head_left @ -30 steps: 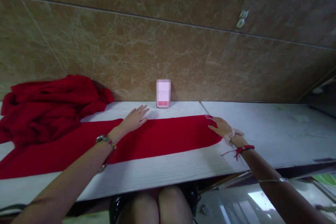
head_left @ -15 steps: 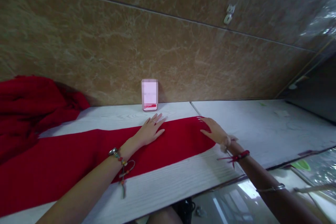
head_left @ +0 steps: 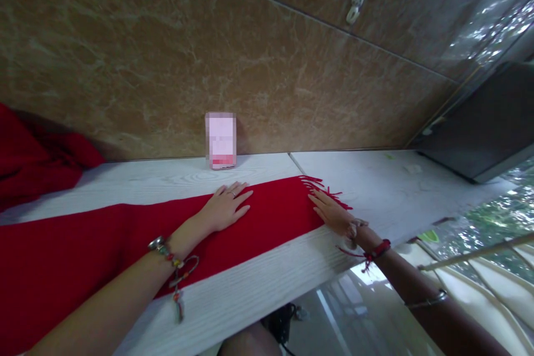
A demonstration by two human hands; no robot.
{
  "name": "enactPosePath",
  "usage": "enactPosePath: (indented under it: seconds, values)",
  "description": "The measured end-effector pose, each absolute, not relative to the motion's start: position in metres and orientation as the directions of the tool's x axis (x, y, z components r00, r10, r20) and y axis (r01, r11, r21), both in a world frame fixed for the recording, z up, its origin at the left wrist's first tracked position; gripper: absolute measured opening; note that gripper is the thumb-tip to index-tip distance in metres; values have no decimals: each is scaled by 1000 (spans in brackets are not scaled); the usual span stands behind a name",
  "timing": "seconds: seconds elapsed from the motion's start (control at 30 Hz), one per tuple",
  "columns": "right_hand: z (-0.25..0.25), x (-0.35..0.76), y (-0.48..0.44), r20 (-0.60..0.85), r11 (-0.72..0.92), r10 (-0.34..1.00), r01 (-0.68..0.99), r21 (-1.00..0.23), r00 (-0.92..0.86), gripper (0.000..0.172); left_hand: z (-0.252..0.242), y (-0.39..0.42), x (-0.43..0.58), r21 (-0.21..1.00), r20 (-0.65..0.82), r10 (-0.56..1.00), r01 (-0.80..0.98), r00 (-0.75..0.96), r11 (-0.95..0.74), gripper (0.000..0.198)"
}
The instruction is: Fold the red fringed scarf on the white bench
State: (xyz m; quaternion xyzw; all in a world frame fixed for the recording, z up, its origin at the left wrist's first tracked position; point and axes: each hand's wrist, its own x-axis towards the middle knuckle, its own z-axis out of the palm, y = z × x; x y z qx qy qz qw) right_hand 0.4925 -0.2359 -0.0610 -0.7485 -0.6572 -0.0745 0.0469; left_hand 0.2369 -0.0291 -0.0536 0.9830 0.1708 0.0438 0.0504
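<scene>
Fingers (head_left: 244, 197) of our left hand (head_left: 219, 213) lie extended and slightly spread, palm down on the red scarf (head_left: 273, 217), gripping nothing; those of our right hand (head_left: 334, 215) rest outstretched at its fringed end, likewise open and with hold of nothing. We see the scarf laid flat along the white worktop (head_left: 250, 295). Beyond it, a phone (head_left: 221, 142) stands against the brown marbled wall (head_left: 267, 67); bunched red fabric (head_left: 41, 158) lies at far left.

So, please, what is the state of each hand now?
Left hand: open, palm down on the red cloth.
Right hand: open, palm down at the cloth's fringed end.
</scene>
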Motion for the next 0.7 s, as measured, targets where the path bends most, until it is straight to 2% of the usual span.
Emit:
enactPosePath:
  seconds: [0.13,0.27,0.43,0.53,0.7]
  values:
    - [-59,474,-225,268,-110,960,989,94,81,40,-45,-41,236,29,44,358,357,933,-934,46]
    - [-63,477,-210,208,-90,975,994,68,75,40,-43,-49,237,35,-26,359,360,933,-932,53]
    - [-48,517,-208,151,-287,952,950,120,268,35,-44,-52,236,43,-39,375,376,926,-926,54]
    - [-26,519,-206,133,-402,912,909,108,388,31,-44,-51,236,59,16,329,328,944,-943,51]
    - [-18,475,-175,104,-398,915,916,60,390,31,-47,-48,237,116,24,211,207,977,-971,47]
